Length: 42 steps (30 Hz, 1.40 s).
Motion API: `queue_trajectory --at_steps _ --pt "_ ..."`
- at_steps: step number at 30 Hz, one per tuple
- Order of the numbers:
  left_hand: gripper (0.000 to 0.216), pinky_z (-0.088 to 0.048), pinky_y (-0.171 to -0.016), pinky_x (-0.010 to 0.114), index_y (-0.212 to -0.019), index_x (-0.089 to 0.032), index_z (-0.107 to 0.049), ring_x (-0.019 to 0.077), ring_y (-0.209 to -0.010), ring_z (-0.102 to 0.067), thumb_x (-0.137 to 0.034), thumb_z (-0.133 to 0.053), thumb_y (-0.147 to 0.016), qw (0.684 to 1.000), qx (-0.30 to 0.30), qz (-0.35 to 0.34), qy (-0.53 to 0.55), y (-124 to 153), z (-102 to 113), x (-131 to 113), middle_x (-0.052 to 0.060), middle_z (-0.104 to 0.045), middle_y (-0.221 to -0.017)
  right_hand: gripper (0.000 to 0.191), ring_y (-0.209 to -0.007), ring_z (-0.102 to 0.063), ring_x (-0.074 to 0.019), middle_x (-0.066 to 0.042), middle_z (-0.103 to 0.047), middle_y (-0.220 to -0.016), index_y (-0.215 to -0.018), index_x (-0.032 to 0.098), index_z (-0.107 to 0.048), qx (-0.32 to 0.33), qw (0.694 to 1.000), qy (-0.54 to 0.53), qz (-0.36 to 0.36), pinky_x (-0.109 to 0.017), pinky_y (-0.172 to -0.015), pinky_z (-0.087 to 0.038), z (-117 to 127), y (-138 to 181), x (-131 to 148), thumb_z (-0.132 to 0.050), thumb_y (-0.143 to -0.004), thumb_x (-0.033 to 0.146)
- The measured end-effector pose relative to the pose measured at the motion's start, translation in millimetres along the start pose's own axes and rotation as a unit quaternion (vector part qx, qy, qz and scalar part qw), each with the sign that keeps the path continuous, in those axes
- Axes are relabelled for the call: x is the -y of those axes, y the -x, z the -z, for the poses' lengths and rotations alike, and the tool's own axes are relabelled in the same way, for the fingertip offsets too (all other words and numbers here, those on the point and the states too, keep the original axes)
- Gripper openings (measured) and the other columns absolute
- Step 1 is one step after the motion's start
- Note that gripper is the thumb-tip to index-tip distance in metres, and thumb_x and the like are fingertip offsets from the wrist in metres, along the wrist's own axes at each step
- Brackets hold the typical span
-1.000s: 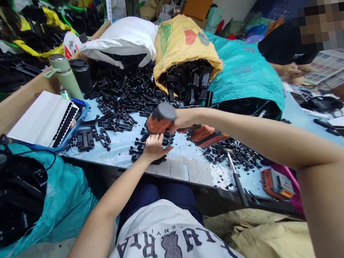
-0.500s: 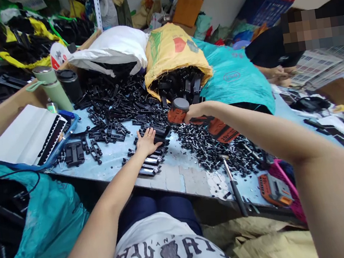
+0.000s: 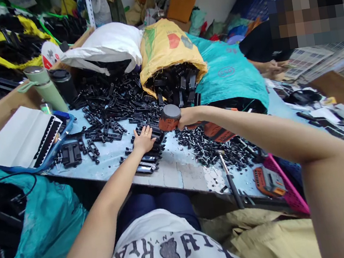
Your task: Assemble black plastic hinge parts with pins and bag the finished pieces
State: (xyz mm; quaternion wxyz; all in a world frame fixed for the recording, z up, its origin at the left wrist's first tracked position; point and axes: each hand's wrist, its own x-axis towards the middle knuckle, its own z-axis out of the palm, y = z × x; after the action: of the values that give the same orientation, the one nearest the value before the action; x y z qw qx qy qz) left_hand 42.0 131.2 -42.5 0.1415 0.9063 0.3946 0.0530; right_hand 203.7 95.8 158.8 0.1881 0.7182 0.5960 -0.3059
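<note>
My left hand lies with fingers spread across a row of long black plastic parts near the front of the table. My right hand grips an orange and black cordless driver. The driver's round grey back end faces me, beside the far end of the row. Its tip is hidden, so I cannot tell whether it touches a part. Its battery shows below my right forearm. Loose screws and small black pieces are heaped just right of the row.
A hammer and a spare battery lie at the right front edge. Behind are black parts, a yellow sack and a teal sack. A blue tray and flask stand left. Another person sits far right.
My right hand has brought the driver slightly left and nearer to me over the row. My left hand stays on the parts. The whole view has shifted a little.
</note>
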Motion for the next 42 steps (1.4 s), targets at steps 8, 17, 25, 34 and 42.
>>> queue_trajectory --at_steps 8,17,25,34,42 --pt "0.06 0.0 -0.108 0.062 -0.142 -0.016 -0.027 0.0255 -0.141 -0.007 -0.048 -0.023 -0.091 1.0 0.001 0.001 -0.005 25 12 -13 0.008 -0.017 -0.152 0.014 -0.045 -0.048 -0.0112 0.003 -0.05 -0.048 -0.073 0.012 -0.061 -0.006 0.999 0.016 0.027 -0.021 -0.041 -0.037 -9 10 10 -0.061 -0.059 0.015" --pt "0.074 -0.017 -0.112 0.046 -0.138 -0.007 -0.035 0.0265 -0.139 -0.018 -0.059 -0.017 -0.089 0.998 -0.031 -0.048 -0.004 90 -5 -22 0.016 -0.029 -0.147 0.013 -0.043 -0.046 -0.0111 0.005 -0.047 -0.044 -0.068 0.015 -0.057 0.021 0.996 -0.072 0.048 -0.021 -0.038 -0.035 -22 42 8 -0.063 -0.057 0.019" --pt "0.075 -0.016 -0.113 0.044 -0.138 -0.007 -0.034 0.0253 -0.139 -0.018 -0.06 -0.017 -0.088 0.998 -0.039 -0.049 -0.012 98 -2 -20 0.016 -0.028 -0.147 0.021 -0.045 -0.047 -0.0103 0.005 -0.049 -0.05 -0.077 0.015 -0.062 0.019 0.999 -0.021 0.016 -0.021 -0.041 -0.037 -20 41 19 -0.066 -0.057 0.021" --pt "0.081 -0.013 -0.113 0.046 -0.141 -0.009 -0.03 0.025 -0.14 -0.014 -0.067 -0.023 -0.084 0.998 -0.032 -0.053 0.001 97 -7 -18 0.014 -0.024 -0.149 0.017 -0.047 -0.049 -0.0115 0.002 -0.052 -0.053 -0.07 0.013 -0.061 0.027 0.999 0.028 0.038 -0.023 -0.044 -0.037 -24 19 17 -0.066 -0.057 0.022" --pt "0.088 -0.009 -0.113 0.051 -0.141 -0.01 -0.027 0.0276 -0.14 -0.011 -0.071 -0.032 -0.078 0.998 -0.005 -0.066 -0.002 115 3 -20 0.014 -0.022 -0.15 0.017 -0.061 -0.059 -0.0203 -0.005 -0.059 -0.055 -0.068 0.015 -0.066 -0.033 0.98 0.192 0.049 -0.027 -0.051 -0.04 -24 41 42 -0.065 -0.06 0.03"
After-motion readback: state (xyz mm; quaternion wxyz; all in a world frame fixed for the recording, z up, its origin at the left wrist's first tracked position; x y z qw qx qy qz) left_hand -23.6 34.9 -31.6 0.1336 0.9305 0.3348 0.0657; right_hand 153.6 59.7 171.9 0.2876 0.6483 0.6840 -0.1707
